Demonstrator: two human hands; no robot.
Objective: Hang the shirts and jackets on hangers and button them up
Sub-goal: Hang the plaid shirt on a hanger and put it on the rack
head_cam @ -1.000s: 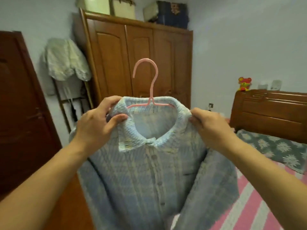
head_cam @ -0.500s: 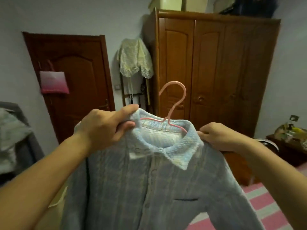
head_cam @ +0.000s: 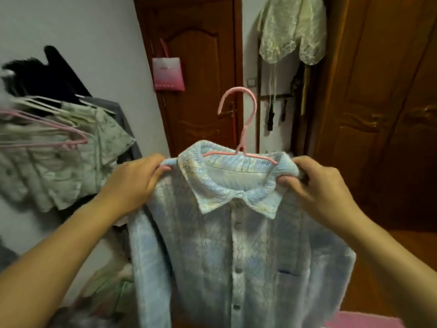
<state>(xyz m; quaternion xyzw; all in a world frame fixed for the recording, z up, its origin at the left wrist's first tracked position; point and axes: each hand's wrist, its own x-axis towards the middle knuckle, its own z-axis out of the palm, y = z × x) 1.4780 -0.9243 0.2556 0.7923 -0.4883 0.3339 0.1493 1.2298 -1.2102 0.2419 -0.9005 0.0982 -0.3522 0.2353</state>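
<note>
A fuzzy light-blue plaid jacket [head_cam: 236, 252] hangs on a pink hanger [head_cam: 241, 129], held up in front of me with its front buttoned and collar folded down. My left hand [head_cam: 132, 183] grips the jacket's left shoulder. My right hand [head_cam: 319, 188] grips the right shoulder beside the collar. The hanger's hook stands free above the collar; its arms are hidden inside the jacket.
At the left, several garments [head_cam: 66, 150] hang on pink and white hangers. A dark wooden door [head_cam: 203, 74] with a pink bag [head_cam: 168, 73] is straight ahead. A brown wardrobe [head_cam: 378, 102] fills the right side. A cream lace garment [head_cam: 290, 29] hangs between them.
My view has swung left, from the bed and wardrobe to the door and the hanging clothes. Both hands still hold the jacket's shoulders, carrying it leftward.
</note>
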